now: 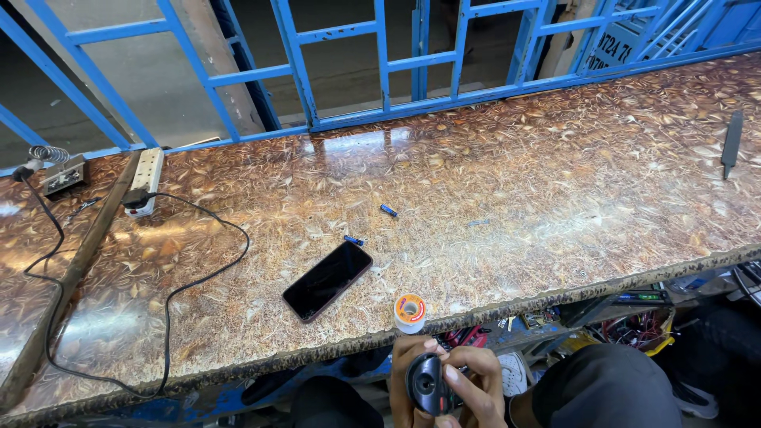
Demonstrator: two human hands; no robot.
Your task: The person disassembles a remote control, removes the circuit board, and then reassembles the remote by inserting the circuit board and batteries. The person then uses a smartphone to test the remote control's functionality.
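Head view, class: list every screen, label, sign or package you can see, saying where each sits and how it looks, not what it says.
Phone: flat on the bench near the front edge, dark rectangular screen, unlit.
Solder spool: at the bench edge just above both hands, white reel with a round orange label on top.
Sign: behind the blue railing, upper right, blue panel with white lettering, partly hidden.

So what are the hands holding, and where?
Both the left hand and right hand grip a small dark rounded device by its sides.
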